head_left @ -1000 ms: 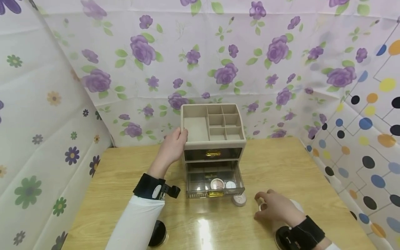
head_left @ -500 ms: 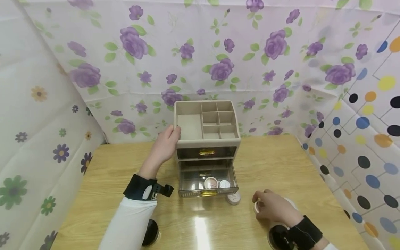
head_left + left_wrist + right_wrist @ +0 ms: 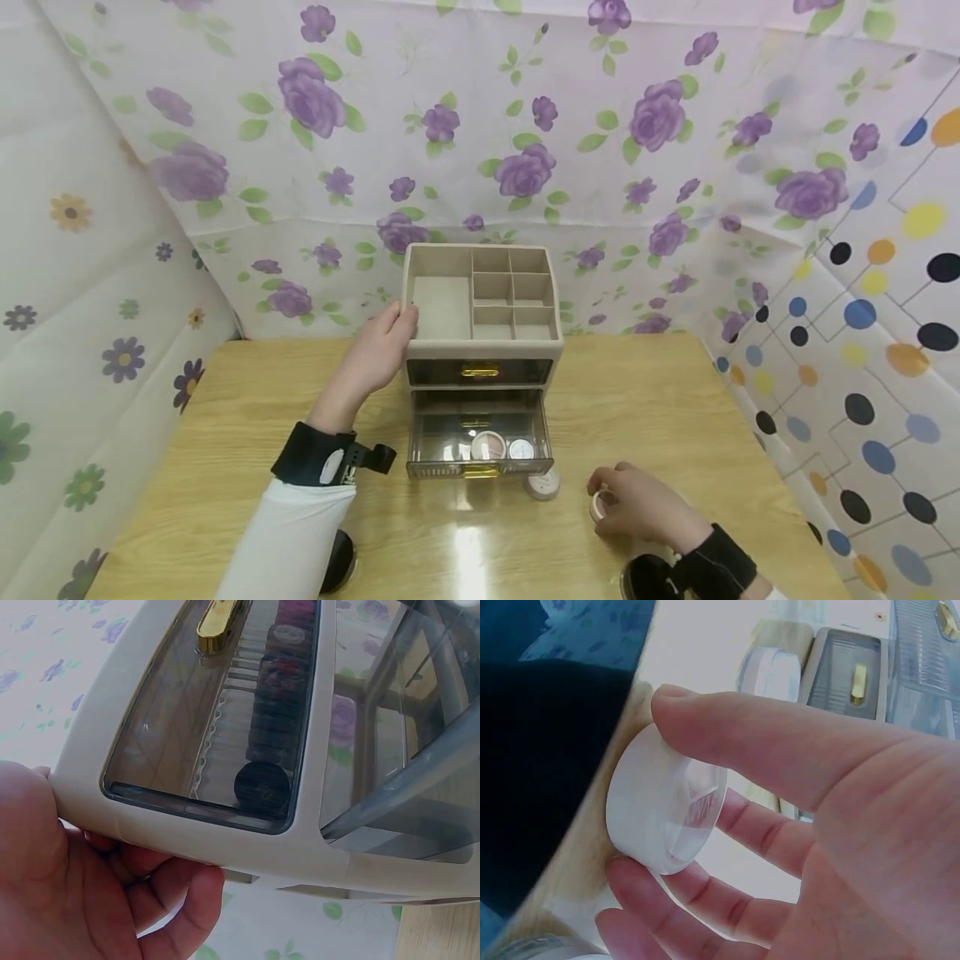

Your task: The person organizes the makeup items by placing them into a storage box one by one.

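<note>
A beige cosmetics organizer point(image 3: 486, 348) stands against the back cloth. My left hand point(image 3: 375, 346) grips its left side, thumb on the upper edge; the left wrist view shows the other fingers curled against the side. The lower drawer point(image 3: 420, 450) is pulled out, with a round powder case point(image 3: 489, 446) and a smaller white round case point(image 3: 521, 451) inside. On the right, my right hand point(image 3: 645, 504) pinches a round white case point(image 3: 641, 802) with a see-through face between thumb and fingers, tilted up on its side. Another round case point(image 3: 543, 484) sits beside the drawer's front right corner.
The upper drawer point(image 3: 435, 372) is closed; dark round items show through it in the left wrist view. A black-lidded jar point(image 3: 341, 562) stands by the left forearm, another black-topped jar point(image 3: 647, 577) below the right wrist. Patterned cloths surround the wooden table point(image 3: 622, 400).
The head view has shifted, so everything sits further left in it. My right fingers have drawn closer round the white case. The left hand keeps its grip on the organizer.
</note>
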Demonstrator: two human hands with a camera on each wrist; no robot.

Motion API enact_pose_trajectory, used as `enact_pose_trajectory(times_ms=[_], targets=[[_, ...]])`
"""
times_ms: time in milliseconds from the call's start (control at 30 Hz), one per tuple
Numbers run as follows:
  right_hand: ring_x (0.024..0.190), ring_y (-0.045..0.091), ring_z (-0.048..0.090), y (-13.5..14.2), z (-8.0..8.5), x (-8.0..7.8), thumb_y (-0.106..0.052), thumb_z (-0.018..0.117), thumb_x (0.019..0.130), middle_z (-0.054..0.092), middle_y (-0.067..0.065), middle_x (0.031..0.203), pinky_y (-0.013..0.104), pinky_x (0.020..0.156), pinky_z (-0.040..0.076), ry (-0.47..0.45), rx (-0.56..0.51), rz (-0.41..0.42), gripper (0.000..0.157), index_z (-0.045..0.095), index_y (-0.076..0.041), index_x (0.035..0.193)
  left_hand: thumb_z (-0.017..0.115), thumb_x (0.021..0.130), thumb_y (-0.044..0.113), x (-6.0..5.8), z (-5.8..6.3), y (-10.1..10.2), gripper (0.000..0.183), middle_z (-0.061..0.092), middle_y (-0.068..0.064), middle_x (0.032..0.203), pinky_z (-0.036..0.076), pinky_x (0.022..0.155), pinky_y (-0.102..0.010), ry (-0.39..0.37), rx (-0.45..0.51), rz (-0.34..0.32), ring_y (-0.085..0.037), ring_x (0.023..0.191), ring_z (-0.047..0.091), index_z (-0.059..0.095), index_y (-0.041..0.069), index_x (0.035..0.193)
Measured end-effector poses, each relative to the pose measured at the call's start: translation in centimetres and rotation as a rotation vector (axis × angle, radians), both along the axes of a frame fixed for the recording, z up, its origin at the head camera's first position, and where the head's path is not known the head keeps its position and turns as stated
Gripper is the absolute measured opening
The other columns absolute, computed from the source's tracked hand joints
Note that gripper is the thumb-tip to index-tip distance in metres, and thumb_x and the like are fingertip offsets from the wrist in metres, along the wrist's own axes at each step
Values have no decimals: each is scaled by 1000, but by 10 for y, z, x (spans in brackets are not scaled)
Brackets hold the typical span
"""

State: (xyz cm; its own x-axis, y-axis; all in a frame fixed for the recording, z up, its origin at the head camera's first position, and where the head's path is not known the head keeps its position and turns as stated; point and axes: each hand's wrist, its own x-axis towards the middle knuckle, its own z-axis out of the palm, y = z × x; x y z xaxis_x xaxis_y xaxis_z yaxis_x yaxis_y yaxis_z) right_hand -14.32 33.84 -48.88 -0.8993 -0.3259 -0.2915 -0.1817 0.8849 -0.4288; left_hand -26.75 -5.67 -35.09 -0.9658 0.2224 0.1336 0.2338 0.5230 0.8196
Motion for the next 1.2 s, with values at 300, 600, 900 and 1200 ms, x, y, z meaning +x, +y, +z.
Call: enact_pose_trajectory(times_ms=[300,600,900,1200], targets=[[79,17,51,4,13,-4,-25,80,74,60,2,90,41,70,48,116,-46,11,37,66,-18,107,26,109,44,-4,1,0,42,43,-12,75,39,51,-37,6,-32,-2,-27,58,42,44,9,95],[81,13,57,0,44,-1,-38,76,87,62,2,102,36,70,51,170,-185,-52,43,65,-19,123,25,109,42,-3,2,-2,43,46,-14,77,42,54,-38,2,-13,-5,-29,61,47,43,6,95],[95,11,57,-26,96,2,-35,72,92,59,-7,122,26,68,56,251,-314,-50,46,55,-33,134,25,107,49,0,1,2,51,53,-17,99,47,68,-45,-27,11,32,-33,85,54,49,6,119],[96,11,55,-62,105,-3,-33,74,90,57,-13,121,25,66,56,331,-378,30,44,57,-43,129,27,108,47,0,-3,5,44,46,-15,80,42,56,-38,-44,34,31,-30,66,46,47,8,102]])
